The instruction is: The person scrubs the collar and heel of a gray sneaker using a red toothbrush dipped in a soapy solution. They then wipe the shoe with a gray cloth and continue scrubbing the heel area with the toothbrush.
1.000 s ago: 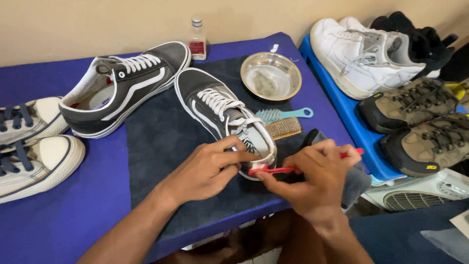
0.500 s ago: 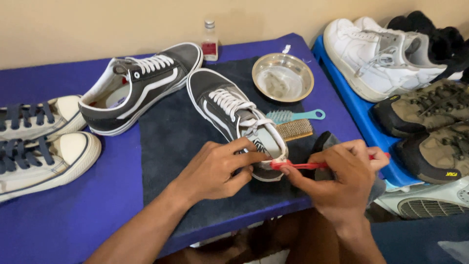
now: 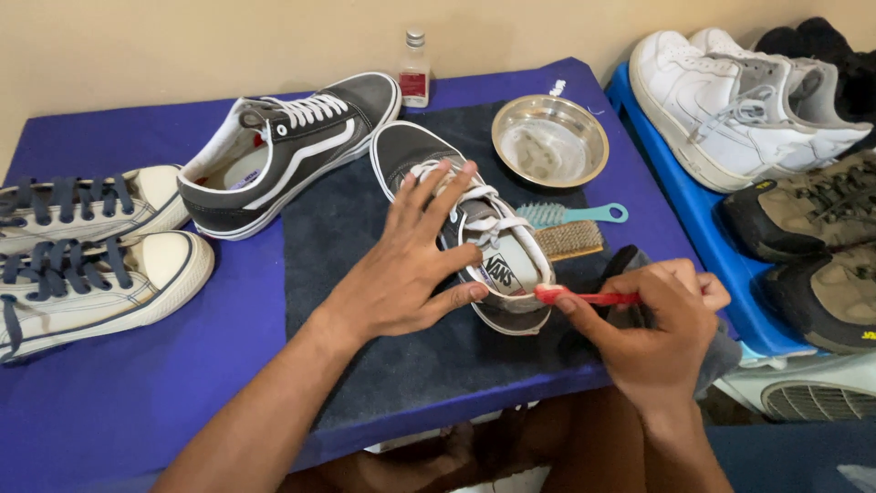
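Looks like a little home shoe-cleaning setup to me: low bench (image 3: 109, 402) with a blue cover against a plain beige wall (image 3: 182, 46), pairs of sneakers (image 3: 748, 91) lined up, steel bowl (image 3: 550, 141), scrub brushes (image 3: 566, 228), small cleaner bottle (image 3: 414, 71).

Grey-black sneaker (image 3: 456, 219), white laces, stripe; red toothbrush (image 3: 584, 297); teal brush (image 3: 575, 215) at three o'clock; silver bowl (image 3: 550, 140); blue table (image 3: 109, 383); mat (image 3: 365, 246) probably charcoal.

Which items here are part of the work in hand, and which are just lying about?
In use:
left hand steadying the dark sneaker
right hand holding the red toothbrush
dark mat

Lying about:
second dark sneaker
steel bowl
teal brush
wooden brush
small bottle
cream sneakers
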